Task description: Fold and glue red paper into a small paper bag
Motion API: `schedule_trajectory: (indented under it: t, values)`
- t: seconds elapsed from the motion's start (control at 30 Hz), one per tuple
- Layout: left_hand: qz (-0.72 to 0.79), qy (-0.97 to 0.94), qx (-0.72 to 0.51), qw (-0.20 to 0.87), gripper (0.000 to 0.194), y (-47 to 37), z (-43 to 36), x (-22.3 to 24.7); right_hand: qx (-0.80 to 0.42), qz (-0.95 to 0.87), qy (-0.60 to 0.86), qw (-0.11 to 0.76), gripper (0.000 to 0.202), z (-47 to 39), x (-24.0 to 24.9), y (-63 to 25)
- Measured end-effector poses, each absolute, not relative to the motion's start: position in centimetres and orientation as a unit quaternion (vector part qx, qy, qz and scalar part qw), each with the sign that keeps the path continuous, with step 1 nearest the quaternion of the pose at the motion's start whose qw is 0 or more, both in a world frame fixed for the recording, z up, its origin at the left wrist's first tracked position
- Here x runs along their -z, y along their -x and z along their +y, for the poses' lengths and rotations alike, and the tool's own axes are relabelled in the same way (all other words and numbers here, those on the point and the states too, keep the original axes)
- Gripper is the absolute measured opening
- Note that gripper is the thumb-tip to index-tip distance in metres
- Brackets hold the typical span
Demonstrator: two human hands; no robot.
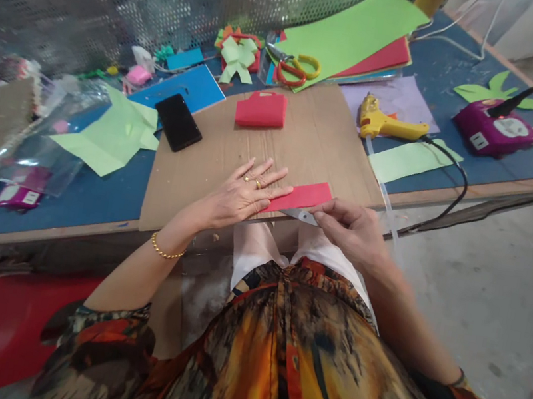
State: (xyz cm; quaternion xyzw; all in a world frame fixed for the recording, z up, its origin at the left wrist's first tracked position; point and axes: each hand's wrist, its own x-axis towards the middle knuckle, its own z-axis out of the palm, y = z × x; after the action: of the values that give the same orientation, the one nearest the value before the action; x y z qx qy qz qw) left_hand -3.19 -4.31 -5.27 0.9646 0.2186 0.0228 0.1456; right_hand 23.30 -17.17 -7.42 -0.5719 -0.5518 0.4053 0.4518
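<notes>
Centre of frame: red paper strip [305, 196] lies on a brown cardboard sheet [203, 179], near its front edge, between the two hands. Left hand [241, 197] palm down, fingers spread and nearly straight, their tips on the strip's left end and the cardboard beside it; nothing gripped. Right hand [353, 230] at the strip's right end, thumb and index finger closed in a pinch on a flat grey blade-like tool [305, 216] with a round hole; the tool lies along the strip's near edge. Exact type of tool cannot be told; the remaining right fingers are curled and partly hidden.

Above the hands, on the cardboard: folded red paper piece [261, 111]. Left of centre: black smartphone [178, 122], overlapping the cardboard's left edge; pale green cut paper [117, 139] just beside it. Upper centre: scissors [288, 66] with red and yellow handles, touching a large green sheet [358, 35] that tops a paper stack. Upper right: yellow glue gun [393, 126] on its side, partly over a lilac sheet [416, 102]; pale green strip [404, 162] below it. Farther right: purple socket box [492, 131], black plug inserted.
</notes>
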Motion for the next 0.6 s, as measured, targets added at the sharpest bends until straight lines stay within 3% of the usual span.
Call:
schedule_trajectory:
  t: [0.6]
  values:
    - [0.227, -0.958, -0.015, 0.174, 0.059, 3.0, -4.5, 5.0, -0.416, -0.548, 0.571, 0.448, 0.026, -17.4, 7.8, -21.1]
